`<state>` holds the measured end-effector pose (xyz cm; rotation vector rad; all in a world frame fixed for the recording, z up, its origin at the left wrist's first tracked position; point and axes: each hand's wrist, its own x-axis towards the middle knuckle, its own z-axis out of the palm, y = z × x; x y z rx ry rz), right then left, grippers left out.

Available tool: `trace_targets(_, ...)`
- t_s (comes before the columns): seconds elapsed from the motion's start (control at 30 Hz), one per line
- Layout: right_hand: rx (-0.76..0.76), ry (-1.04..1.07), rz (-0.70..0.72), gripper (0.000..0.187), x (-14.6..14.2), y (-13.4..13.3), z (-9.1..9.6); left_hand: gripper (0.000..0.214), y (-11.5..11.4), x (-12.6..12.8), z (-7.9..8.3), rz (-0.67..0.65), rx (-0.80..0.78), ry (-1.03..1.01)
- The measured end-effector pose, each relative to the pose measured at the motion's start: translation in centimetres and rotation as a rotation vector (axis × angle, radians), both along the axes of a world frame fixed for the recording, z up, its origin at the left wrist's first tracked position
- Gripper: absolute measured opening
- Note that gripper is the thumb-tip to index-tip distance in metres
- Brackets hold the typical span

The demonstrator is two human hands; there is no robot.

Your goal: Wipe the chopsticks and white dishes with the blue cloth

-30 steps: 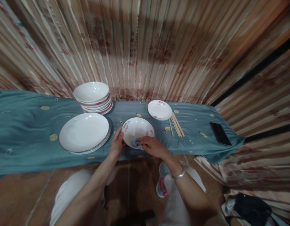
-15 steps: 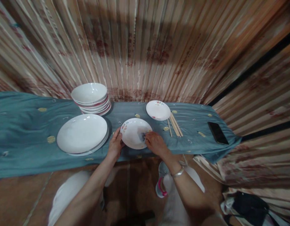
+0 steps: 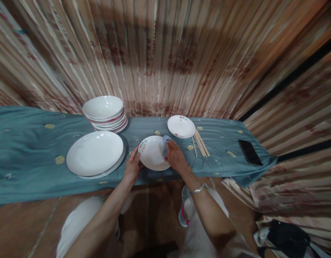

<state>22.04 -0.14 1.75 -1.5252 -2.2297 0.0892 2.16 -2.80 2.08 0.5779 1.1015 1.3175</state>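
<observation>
Left grip (image 3: 132,165) grasps a flowered plate (image 3: 152,154) by its edge; right grip (image 3: 176,155), opposite, clutches a bluish cloth (image 3: 165,140) at the rim.

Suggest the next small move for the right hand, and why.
I'd probably have the right hand draw the bluish cloth toward the near rim of the flowered dish. The cloth sits at the dish's far right rim, and the left hand grips the left side, which should steady it.
</observation>
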Motion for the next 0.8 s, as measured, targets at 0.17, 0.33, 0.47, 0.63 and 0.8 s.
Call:
trace_targets(0.17, -0.003, 0.012, -0.018, 0.048, -0.8, 1.5, -0.3, 0.063, 0.0, 0.0, 0.0, 0.005, -0.019, -0.019)
trace_targets(0.33, 0.027, 0.067, 0.027, 0.049, -2.0, 2.6, -0.4, 0.063, 0.0, 0.1, 0.2, 0.006, -0.042, -0.019)
trace_targets(0.47, -0.009, 0.098, 0.046, 0.05, -3.1, 3.0, -0.4, 0.061, 0.0, 0.0, 0.3, -0.013, -0.045, -0.011)
trace_targets(0.63, -0.013, 0.204, 0.127, 0.053, -4.4, 3.2, -0.6, 0.059, -0.2, -0.2, 0.3, -0.02, -0.014, -0.011)
trace_targets(0.8, -0.077, 0.287, 0.254, 0.053, -5.3, 2.8, -0.7, 0.063, -0.2, -0.2, 0.3, -0.028, -0.024, -0.041)
